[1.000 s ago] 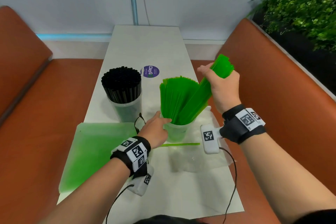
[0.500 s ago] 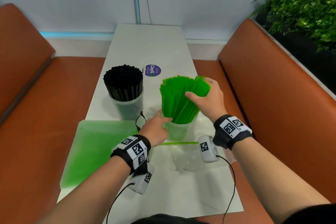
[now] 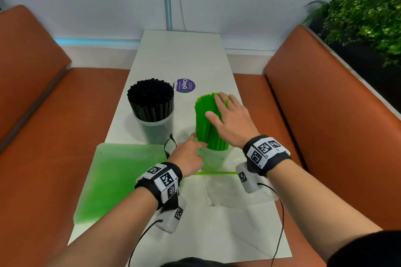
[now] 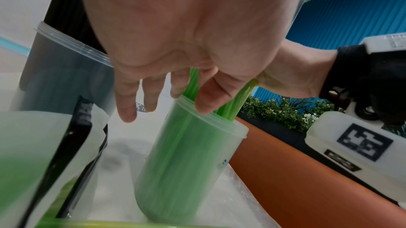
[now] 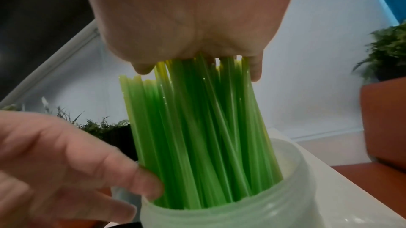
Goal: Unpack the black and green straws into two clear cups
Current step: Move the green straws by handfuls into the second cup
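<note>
Black straws [image 3: 151,99] fill the left clear cup [image 3: 156,131]. Green straws [image 3: 205,123] stand bunched in the right clear cup [image 3: 213,159]. My right hand [image 3: 230,116] lies flat on the tops of the green straws [image 5: 197,127], fingers straight, palm pressing down. My left hand [image 3: 188,154] is at the near left of that cup [image 4: 189,162]; its thumb [image 4: 208,100] touches the rim and the straws, and its other fingers [image 4: 127,108] hang loose beside the cup without touching it. One loose green straw [image 3: 214,173] lies on the table in front of the cup.
A flat green-tinted bag [image 3: 121,178] lies at the table's near left, and a crumpled clear bag [image 3: 232,195] at the near right. A purple sticker [image 3: 185,85] is behind the cups. Orange benches [image 3: 325,115] flank the narrow white table [image 3: 180,56]; plants [image 3: 364,13] at far right.
My right hand lowered its fistful of green straws into the cup, let go and flattened on top of them; the bunch now stands more upright. The left hand stayed at the rim.
</note>
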Tool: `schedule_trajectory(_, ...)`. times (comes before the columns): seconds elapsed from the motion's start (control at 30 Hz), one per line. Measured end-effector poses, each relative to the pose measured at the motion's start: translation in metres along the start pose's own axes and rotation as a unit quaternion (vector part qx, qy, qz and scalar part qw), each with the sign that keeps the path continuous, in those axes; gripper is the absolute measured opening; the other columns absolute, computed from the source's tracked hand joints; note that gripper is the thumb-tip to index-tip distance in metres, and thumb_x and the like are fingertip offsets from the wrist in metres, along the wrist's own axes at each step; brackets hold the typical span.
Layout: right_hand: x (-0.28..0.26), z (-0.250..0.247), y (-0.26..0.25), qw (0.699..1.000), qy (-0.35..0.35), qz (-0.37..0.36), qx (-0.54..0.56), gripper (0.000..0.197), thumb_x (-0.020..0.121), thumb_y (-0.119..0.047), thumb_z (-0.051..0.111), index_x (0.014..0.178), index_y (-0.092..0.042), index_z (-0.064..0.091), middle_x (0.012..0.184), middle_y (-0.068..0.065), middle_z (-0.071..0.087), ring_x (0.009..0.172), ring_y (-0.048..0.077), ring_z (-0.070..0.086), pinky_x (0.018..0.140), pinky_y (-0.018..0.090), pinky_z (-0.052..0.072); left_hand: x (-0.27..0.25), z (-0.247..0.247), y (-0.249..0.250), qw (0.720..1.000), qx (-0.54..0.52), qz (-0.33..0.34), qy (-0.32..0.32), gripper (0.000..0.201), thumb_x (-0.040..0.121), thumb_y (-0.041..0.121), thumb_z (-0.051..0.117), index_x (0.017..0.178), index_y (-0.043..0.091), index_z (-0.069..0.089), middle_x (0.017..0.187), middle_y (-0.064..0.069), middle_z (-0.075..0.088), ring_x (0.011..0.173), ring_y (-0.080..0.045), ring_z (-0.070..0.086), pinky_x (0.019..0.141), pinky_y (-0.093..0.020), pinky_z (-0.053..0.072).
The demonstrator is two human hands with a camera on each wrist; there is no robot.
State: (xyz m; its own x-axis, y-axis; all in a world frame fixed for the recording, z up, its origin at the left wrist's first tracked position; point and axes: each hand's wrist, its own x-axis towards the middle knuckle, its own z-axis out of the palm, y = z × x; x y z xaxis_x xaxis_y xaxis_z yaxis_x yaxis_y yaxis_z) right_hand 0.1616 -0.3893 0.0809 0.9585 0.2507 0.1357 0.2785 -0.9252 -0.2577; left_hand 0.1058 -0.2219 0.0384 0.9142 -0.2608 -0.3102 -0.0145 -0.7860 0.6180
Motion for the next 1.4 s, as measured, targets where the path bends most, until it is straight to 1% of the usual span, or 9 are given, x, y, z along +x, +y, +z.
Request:
schedule_trajectory(0.2, 0.003, -0.007, 0.005, 0.998, 0.04, 0.023, 0.052, 0.077, 0.091, -0.069, 0.029, 0.154, -0.033, 0.007, 0.163, 0.007, 0.008, 0.149, 0.026, 0.009, 0.117, 0.049, 0.016, 0.0, 0.001, -0.002, 1.0, -0.003, 0.0, 0.002, 0.062, 0.088, 0.003, 0.046, 0.142, 0.032, 0.051, 0.165, 0.002, 0.014, 0.143, -0.028, 0.033, 0.111, -0.031, 0.033)
schedule_trajectory(0.37, 0.009, -0.005, -0.001, 0.999, -0.04, 0.003, -0.021, 0.075, 0.093, -0.069, 0.013, 0.155, -0.027, 0.011, 0.163, 0.006, 0.009, 0.15, 0.026, 0.007, 0.119, 0.052, 0.013, 0.001, 0.0, -0.001, 1.0, 0.001, 0.003, 0.005, 0.06, 0.088, 0.004, 0.046, 0.141, 0.031, 0.053, 0.165, 0.001, 0.015, 0.142, -0.029, 0.035, 0.109, -0.031, 0.034)
schedule_trajectory(0.47, 0.008, -0.009, -0.001, 0.995, 0.048, -0.006, 0.09, 0.065, 0.092, -0.068, 0.019, 0.15, -0.039, 0.021, 0.158, 0.008, 0.025, 0.146, 0.026, 0.02, 0.117, 0.05, 0.018, 0.001, -0.001, -0.001, 1.0, 0.009, -0.006, -0.008, 0.062, 0.089, 0.005, 0.045, 0.144, 0.031, 0.049, 0.166, -0.002, 0.009, 0.146, -0.032, 0.028, 0.114, -0.035, 0.031)
schedule_trajectory(0.6, -0.001, -0.007, 0.024, 0.898, 0.293, 0.129, 0.303, 0.037, 0.094, -0.038, 0.044, 0.126, -0.025, 0.057, 0.124, -0.003, 0.057, 0.113, 0.008, 0.051, 0.096, 0.027, 0.039, -0.003, -0.002, -0.002, 0.999, -0.03, -0.004, 0.014, 0.058, 0.09, 0.003, 0.045, 0.14, 0.031, 0.054, 0.165, -0.006, 0.016, 0.148, -0.032, 0.025, 0.114, -0.031, 0.026)
schedule_trajectory(0.67, -0.009, 0.0, 0.044, 0.848, 0.32, 0.249, 0.341, 0.026, 0.091, -0.024, 0.049, 0.114, -0.021, 0.062, 0.111, -0.006, 0.06, 0.102, 0.009, 0.056, 0.09, 0.026, 0.044, -0.005, -0.005, -0.005, 0.994, -0.076, -0.002, 0.073, 0.045, 0.09, 0.002, 0.048, 0.12, 0.03, 0.066, 0.155, -0.005, 0.038, 0.138, -0.029, 0.04, 0.108, -0.027, 0.03)
schedule_trajectory(0.83, -0.042, 0.05, 0.073, 0.867, 0.132, 0.404, 0.258, 0.027, 0.086, -0.004, 0.047, 0.095, -0.019, 0.068, 0.108, 0.003, 0.066, 0.095, 0.02, 0.056, 0.08, 0.028, 0.044, -0.006, -0.009, -0.019, 0.983, -0.076, -0.039, 0.16, 0.029, 0.09, 0.003, 0.052, 0.097, 0.027, 0.067, 0.119, -0.003, 0.049, 0.125, -0.028, 0.043, 0.107, -0.036, 0.034)
schedule_trajectory(1.03, -0.068, 0.107, 0.063, 0.915, -0.201, 0.336, 0.1, 0.03, 0.089, -0.015, 0.051, 0.115, -0.021, 0.065, 0.121, 0.012, 0.057, 0.108, 0.035, 0.055, 0.092, 0.039, 0.049, -0.012, 0.002, -0.037, 0.982, 0.005, -0.106, 0.155, 0.03, 0.089, 0.012, 0.056, 0.109, 0.03, 0.069, 0.126, -0.008, 0.044, 0.123, -0.032, 0.036, 0.105, -0.036, 0.031)
schedule_trajectory(1.23, -0.081, 0.135, 0.058, 0.92, -0.22, 0.323, 0.038, 0.029, 0.088, -0.014, 0.046, 0.11, -0.022, 0.063, 0.107, 0.009, 0.038, 0.11, 0.039, 0.039, 0.096, 0.048, 0.04, -0.022, 0.007, -0.049, 0.982, -0.004, -0.145, 0.123, 0.032, 0.093, 0.017, 0.056, 0.12, 0.028, 0.067, 0.129, -0.009, 0.038, 0.127, -0.033, 0.037, 0.11, -0.036, 0.03)
schedule_trajectory(1.4, -0.089, 0.14, 0.056, 0.952, -0.188, 0.237, -0.053, 0.026, 0.09, -0.014, 0.048, 0.106, -0.024, 0.065, 0.107, 0.01, 0.047, 0.102, 0.035, 0.043, 0.086, 0.041, 0.041, -0.029, 0.002, -0.056, 0.978, -0.03, -0.149, 0.141, 0.029, 0.093, 0.015, 0.057, 0.119, 0.023, 0.068, 0.129, -0.008, 0.046, 0.117, -0.03, 0.053, 0.105, -0.033, 0.043)
